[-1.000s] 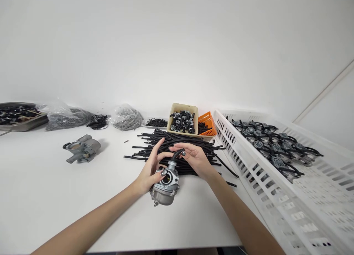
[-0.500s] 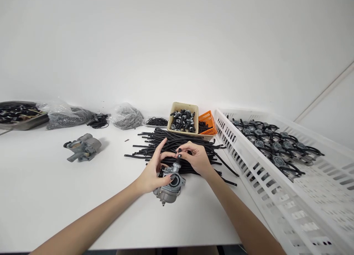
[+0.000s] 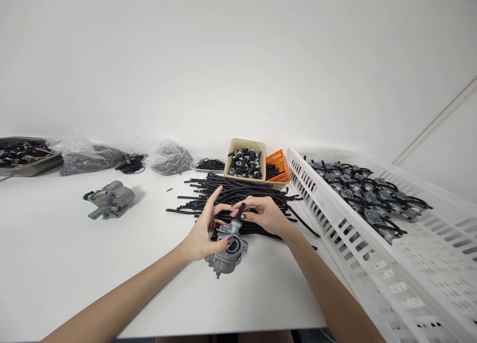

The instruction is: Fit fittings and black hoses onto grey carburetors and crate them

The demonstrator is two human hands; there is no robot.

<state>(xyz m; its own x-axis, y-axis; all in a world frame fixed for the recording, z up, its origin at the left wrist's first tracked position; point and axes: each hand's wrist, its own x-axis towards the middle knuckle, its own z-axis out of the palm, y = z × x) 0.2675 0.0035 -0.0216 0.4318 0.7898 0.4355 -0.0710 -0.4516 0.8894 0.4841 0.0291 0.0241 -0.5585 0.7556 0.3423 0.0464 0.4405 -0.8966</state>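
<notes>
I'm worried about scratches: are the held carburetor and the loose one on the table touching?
Apart: the head view shows white table between the held carburetor and the loose carburetor.

the left hand (image 3: 201, 238) grips a carburetor (image 3: 225, 265), the right hand (image 3: 267, 216) its black elbow (image 3: 242, 211).

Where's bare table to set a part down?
Bare: white table between loose carburetor and left forearm; also, between it and right forearm, the strip in front of held carburetor. Crowded: back, metal tray to orange basket; middle, black hoses; right, white crate.
</notes>
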